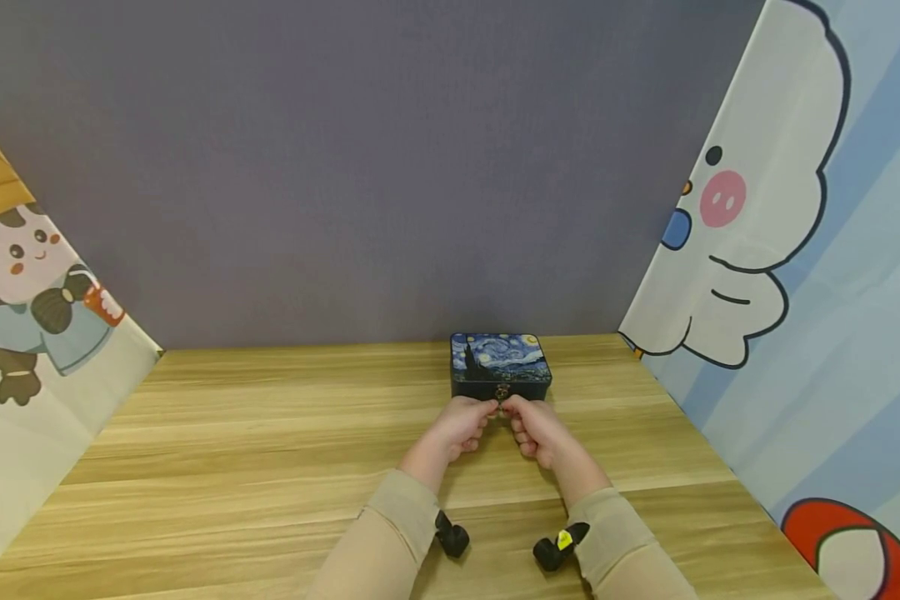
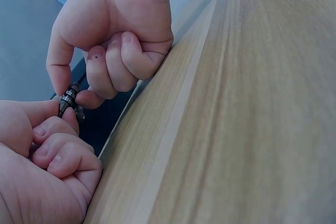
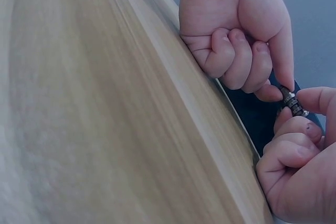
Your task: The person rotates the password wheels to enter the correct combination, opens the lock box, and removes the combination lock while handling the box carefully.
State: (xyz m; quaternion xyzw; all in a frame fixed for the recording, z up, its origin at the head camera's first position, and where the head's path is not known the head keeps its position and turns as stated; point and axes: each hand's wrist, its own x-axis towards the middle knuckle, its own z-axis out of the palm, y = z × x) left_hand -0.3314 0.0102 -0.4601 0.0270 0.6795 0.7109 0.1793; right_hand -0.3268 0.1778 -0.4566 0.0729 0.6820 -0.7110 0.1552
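A dark tin box [image 1: 499, 358] with a starry night painting on its lid stands at the back of the table, its lid down. At its front clasp hangs a small combination padlock [image 2: 68, 97] with ridged number dials. My left hand [image 1: 462, 423] pinches one end of the padlock between thumb and index finger, the other fingers curled in. From the other side my right hand [image 1: 538, 429] pinches the opposite end in the same way. In the right wrist view the padlock [image 3: 293, 101] shows between both hands' fingertips. The numbers on the dials are too small to read.
The wood-grain table [image 1: 270, 450] stretches out left of the box and in front of it. A grey panel [image 1: 382, 167] rises right behind the box. Cartoon-printed sheets stand at the left [image 1: 45, 317] and right [image 1: 795, 350] sides.
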